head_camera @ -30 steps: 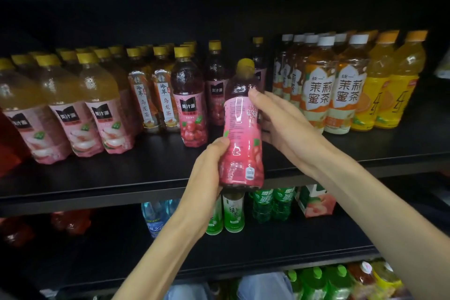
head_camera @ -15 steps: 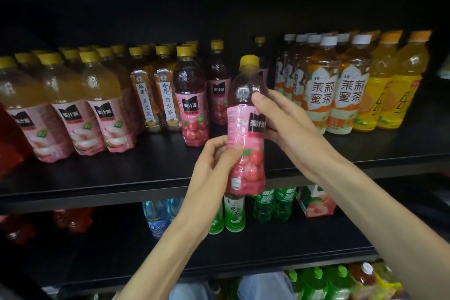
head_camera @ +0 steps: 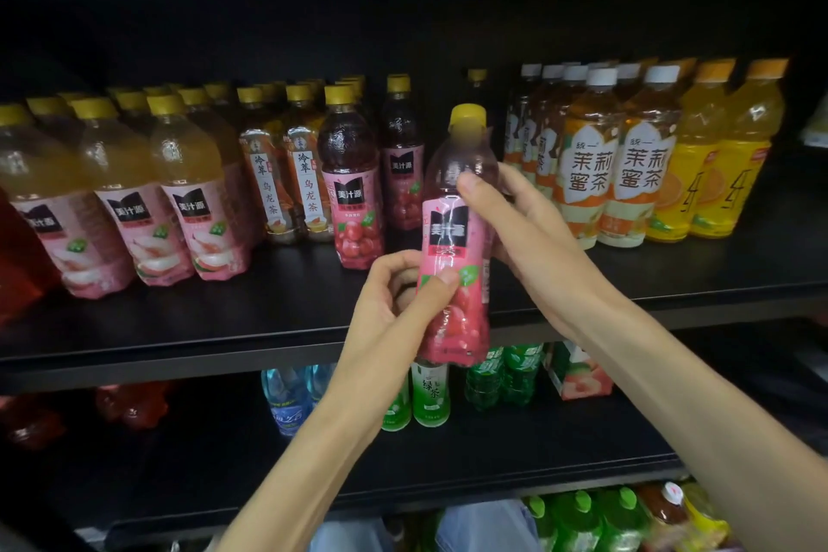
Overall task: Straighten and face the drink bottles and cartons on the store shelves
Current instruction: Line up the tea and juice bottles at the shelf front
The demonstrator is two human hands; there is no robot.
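Note:
A pink-labelled juice bottle (head_camera: pixel 454 238) with a yellow cap is held upright in front of the upper black shelf (head_camera: pixel 269 327), its label facing me. My left hand (head_camera: pixel 394 309) grips its lower half, thumb across the label. My right hand (head_camera: pixel 533 238) holds its upper part from the right, thumb on the bottle's shoulder. Just left on the shelf stand two dark red bottles (head_camera: pixel 351 188) of the same brand. The held bottle's base hangs past the shelf's front edge.
Peach-coloured juice bottles (head_camera: pixel 188 197) fill the shelf's left, oolong tea bottles (head_camera: pixel 309 188) beside them. Jasmine tea bottles (head_camera: pixel 587 175) and orange drinks (head_camera: pixel 726 157) stand right. Below sit green tea bottles (head_camera: pixel 430 394), a water bottle (head_camera: pixel 286 399) and a peach carton (head_camera: pixel 578 376).
The bottle has turned in my hands from its back side until the label faces me, and it has risen and stands more upright. My left thumb moved up across the label.

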